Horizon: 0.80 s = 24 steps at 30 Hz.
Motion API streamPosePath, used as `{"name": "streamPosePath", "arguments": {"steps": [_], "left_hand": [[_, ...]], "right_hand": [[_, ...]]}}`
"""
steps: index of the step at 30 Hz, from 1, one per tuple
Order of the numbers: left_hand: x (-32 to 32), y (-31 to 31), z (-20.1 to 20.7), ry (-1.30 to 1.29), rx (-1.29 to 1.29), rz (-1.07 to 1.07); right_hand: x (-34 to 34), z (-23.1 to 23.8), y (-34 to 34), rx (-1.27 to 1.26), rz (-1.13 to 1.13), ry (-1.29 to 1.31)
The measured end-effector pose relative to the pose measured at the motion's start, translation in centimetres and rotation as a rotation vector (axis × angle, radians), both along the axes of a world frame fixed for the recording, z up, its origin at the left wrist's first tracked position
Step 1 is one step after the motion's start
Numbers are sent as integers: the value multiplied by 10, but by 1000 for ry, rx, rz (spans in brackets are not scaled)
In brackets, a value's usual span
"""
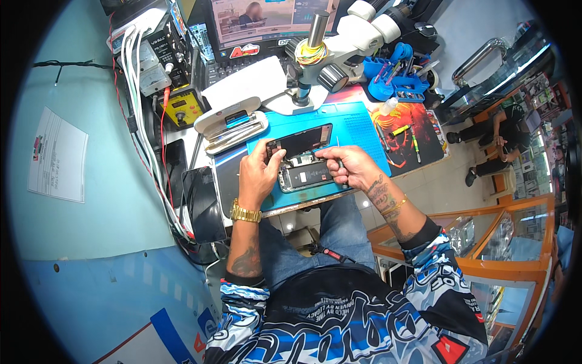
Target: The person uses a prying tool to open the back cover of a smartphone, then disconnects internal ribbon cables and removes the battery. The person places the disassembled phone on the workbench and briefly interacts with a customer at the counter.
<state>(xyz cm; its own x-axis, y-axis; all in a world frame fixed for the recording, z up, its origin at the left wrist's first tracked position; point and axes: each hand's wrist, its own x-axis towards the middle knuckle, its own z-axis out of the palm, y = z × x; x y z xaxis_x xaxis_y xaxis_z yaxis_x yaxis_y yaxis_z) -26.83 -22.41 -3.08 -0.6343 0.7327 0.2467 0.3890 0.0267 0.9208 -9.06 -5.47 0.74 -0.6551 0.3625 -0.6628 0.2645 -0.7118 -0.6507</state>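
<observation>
An opened phone lies on the blue work mat (357,121) in front of me. Its dark screen (306,141) is tilted up from the far side of the phone body (310,176), where a black battery and inner parts show. My left hand (259,173) grips the screen's left edge between thumb and fingers. At the phone's right side, my right hand (351,167) is closed around a slim dark tool (344,181), most of it hidden by the fingers. Its fingertips are close to the exposed inner parts; whether they touch them I cannot tell.
An open case (233,130) of slim tools lies left of the mat. A microscope (315,73) and monitor (267,21) stand behind. A blue tool holder (394,76) is at the back right. Another phone (203,203) and cables (142,121) are at left. A person sits farther right.
</observation>
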Motion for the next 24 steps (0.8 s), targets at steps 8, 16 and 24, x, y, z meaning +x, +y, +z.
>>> {"name": "streamPosePath", "arguments": {"steps": [8, 16, 24], "left_hand": [[0, 1, -3, 27, 17, 2], [-1, 1, -5, 36, 27, 15], [0, 1, -5, 30, 29, 12]], "right_hand": [[3, 9, -2, 43, 19, -78], [1, 13, -7, 36, 44, -90], [6, 7, -15, -77, -57, -6]]}}
